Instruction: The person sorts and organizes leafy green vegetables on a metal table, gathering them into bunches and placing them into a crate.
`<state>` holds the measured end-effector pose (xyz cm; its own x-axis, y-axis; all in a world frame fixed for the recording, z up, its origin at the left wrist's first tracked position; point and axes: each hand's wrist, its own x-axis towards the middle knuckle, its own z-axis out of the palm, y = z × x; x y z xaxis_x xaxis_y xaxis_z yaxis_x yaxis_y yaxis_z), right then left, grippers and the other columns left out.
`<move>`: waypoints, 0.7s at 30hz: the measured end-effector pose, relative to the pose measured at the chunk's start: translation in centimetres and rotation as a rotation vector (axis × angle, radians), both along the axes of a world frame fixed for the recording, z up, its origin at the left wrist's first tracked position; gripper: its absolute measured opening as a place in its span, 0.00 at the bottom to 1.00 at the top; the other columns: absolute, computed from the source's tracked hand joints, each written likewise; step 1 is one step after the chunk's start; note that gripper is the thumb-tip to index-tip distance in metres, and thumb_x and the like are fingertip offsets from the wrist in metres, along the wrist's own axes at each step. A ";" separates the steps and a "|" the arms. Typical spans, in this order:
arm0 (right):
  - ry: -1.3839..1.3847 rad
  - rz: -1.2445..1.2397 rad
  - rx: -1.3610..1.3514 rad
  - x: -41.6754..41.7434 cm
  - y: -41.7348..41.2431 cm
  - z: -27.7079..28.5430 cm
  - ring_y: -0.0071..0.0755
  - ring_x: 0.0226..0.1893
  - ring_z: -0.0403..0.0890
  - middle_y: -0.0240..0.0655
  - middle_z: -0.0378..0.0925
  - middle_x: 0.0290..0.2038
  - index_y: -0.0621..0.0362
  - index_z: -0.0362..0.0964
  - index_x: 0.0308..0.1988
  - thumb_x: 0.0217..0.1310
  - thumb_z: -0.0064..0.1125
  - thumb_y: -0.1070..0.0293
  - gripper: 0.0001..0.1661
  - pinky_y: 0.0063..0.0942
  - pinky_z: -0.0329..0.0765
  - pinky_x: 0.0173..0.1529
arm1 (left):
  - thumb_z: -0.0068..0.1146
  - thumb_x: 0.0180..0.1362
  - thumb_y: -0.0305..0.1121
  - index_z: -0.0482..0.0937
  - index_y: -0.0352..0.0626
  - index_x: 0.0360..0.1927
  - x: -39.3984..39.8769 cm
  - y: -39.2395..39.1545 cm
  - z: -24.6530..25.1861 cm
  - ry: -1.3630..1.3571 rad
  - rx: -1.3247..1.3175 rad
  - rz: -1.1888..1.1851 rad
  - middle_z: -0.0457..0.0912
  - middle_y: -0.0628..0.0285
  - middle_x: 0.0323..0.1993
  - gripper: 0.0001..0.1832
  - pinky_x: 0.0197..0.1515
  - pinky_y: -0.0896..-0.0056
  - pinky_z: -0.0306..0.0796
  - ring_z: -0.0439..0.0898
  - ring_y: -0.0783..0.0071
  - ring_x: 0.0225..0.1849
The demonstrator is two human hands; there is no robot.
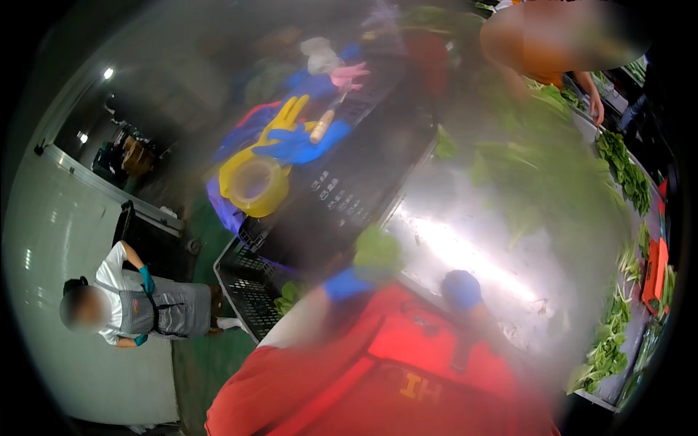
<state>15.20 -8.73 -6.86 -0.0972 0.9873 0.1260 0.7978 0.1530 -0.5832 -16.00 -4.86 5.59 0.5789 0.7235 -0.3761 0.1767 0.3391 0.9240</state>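
Observation:
Mist blurs much of the view. My left hand (347, 284), in a blue glove, is at the inner edge of the steel table, its fingers around a bunch of leafy greens (378, 254). My right hand (462, 290), also blue-gloved, is over the near part of the steel table (436, 218); its fingers are too blurred to read, and I cannot tell whether it holds anything. More leafy greens (534, 180) lie blurred across the table's far right part. My red apron (414, 349) fills the bottom.
Left of the table, a black surface bears a yellow tape roll (257, 187), rubber gloves (305, 143) and a wooden-handled tool (322, 127). Below it is a black plastic crate (251, 289) with greens. One person (158, 305) stands left, another (589, 92) upper right. Greens (624, 169) line another table.

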 end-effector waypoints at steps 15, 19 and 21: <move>-0.068 -0.027 -0.177 1.0 0.7 -2.5 0.46 0.34 0.75 0.42 0.75 0.32 0.51 0.73 0.32 0.48 0.48 0.55 0.15 0.35 0.71 0.40 | 0.53 0.44 0.36 0.72 0.40 0.40 -28.6 -14.8 -13.9 1.013 0.084 0.979 0.75 0.54 0.40 0.18 0.41 0.64 0.67 0.73 0.56 0.41; -0.016 -0.035 -0.131 0.1 1.1 -2.5 0.45 0.35 0.74 0.42 0.75 0.33 0.52 0.73 0.31 0.48 0.49 0.57 0.13 0.34 0.70 0.41 | 0.49 0.47 0.39 0.72 0.43 0.42 -30.4 -13.9 -16.8 1.339 0.272 0.774 0.74 0.53 0.43 0.18 0.44 0.62 0.66 0.70 0.54 0.45; 0.005 -0.047 -0.139 -0.2 0.5 -1.8 0.45 0.36 0.74 0.43 0.74 0.33 0.53 0.73 0.31 0.47 0.50 0.58 0.13 0.33 0.70 0.41 | 0.44 0.51 0.44 0.69 0.47 0.47 -31.0 -14.0 -17.5 1.396 0.170 0.750 0.70 0.56 0.47 0.21 0.48 0.62 0.64 0.69 0.56 0.48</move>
<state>14.96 -8.20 -8.69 -0.0498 0.9987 -0.0122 0.7993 0.0326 -0.6001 -47.05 -18.82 -11.95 -0.6264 0.7605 -0.1711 0.7277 0.6492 0.2212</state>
